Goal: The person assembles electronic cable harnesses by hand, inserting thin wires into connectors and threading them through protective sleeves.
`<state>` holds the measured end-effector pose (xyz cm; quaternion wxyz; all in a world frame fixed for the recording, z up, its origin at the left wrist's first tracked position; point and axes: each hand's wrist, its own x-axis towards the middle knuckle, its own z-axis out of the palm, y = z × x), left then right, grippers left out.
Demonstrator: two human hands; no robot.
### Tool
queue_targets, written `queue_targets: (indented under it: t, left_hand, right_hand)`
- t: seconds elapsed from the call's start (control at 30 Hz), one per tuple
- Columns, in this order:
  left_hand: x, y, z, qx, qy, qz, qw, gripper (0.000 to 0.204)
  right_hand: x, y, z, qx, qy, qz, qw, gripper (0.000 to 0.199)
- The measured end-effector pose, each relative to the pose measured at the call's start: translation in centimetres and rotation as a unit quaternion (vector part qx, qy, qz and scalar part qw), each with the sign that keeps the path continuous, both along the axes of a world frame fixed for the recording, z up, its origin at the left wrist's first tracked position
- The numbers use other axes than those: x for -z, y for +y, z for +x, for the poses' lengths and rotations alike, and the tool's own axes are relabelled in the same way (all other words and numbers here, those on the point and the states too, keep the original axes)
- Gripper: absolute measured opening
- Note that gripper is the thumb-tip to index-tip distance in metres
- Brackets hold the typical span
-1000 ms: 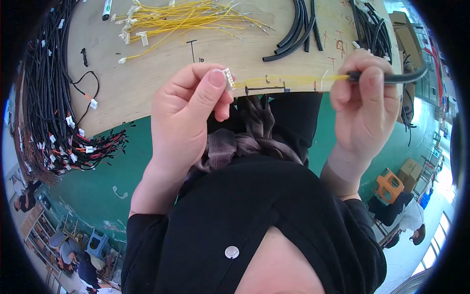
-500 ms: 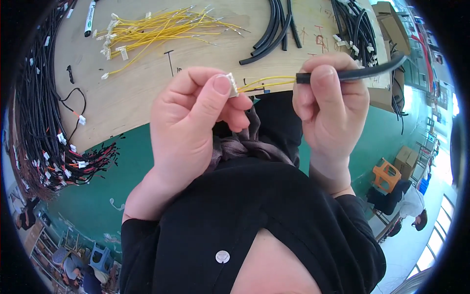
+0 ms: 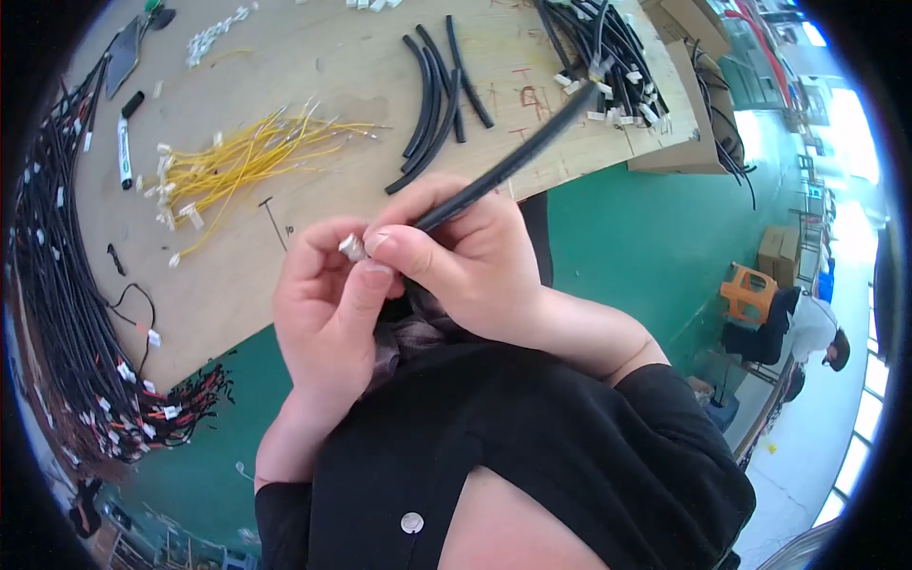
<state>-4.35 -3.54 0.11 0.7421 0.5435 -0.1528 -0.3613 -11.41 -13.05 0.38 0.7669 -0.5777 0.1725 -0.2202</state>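
Close together in front of my body, both hands meet at a small white connector [image 3: 352, 248]. My left hand [image 3: 328, 309] pinches it between thumb and fingers. Right beside it, my right hand [image 3: 465, 261] is closed around a black tube [image 3: 518, 160], its thumb tip touching or nearly touching the connector. From this hand the tube slants up and to the right. A little yellow and some pale tips show at its far end. Fingers hide the stretch between connector and tube, so the wires there cannot be seen.
On the wooden table [image 3: 237, 294] lie yellow wires with white connectors [image 3: 237, 171], several cut black tubes [image 3: 432, 104] and a marker [image 3: 124, 142]. Black cable bundles hang over the left edge [image 3: 57, 285]; more black harnesses [image 3: 617, 66] lie at the far right, near cardboard boxes [image 3: 679, 142].
My right hand has moved left with the black tube, up to the connector in my left hand. The yellow wires between them are now covered. The view has shifted, showing more of the table.
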Motion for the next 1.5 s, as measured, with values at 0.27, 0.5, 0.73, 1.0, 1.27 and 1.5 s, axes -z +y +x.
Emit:
queue_targets:
  t: [0.27, 0.5, 0.73, 1.0, 1.27, 1.5]
  left_hand:
    - [1.1, 4.1, 2.8, -0.008, -0.011, -0.011, 1.0, 0.011]
    - [0.7, 5.0, 5.3, -0.037, -0.463, 0.183, 0.867, 0.025]
    - [-2.5, 1.0, 1.9, 0.11, -0.148, 0.042, 0.982, 0.023]
    - [-1.5, 1.0, 2.2, 0.098, 0.07, -0.109, 0.987, 0.007]
    - [-2.1, 1.4, 1.9, 0.081, 0.128, -0.093, 0.984, 0.005]
    - [-2.0, 1.0, 2.5, 0.107, 0.044, -0.051, 0.992, 0.01]
  right_hand:
    - [-3.3, -4.9, -1.7, 0.151, -0.005, -0.042, 0.988, 0.032]
    - [-4.0, -3.0, -0.6, 0.097, 0.033, -0.042, 0.994, 0.027]
    - [-3.4, -0.9, 0.5, 0.035, 0.037, -0.074, 0.996, 0.023]
    - [-2.9, -0.3, 0.7, 0.032, 0.021, -0.015, 0.999, 0.019]
    - [-2.8, -0.8, 0.2, 0.021, 0.019, -0.198, 0.98, 0.01]
    - [-3.9, -2.4, 0.6, -0.037, 0.056, -0.266, 0.961, 0.005]
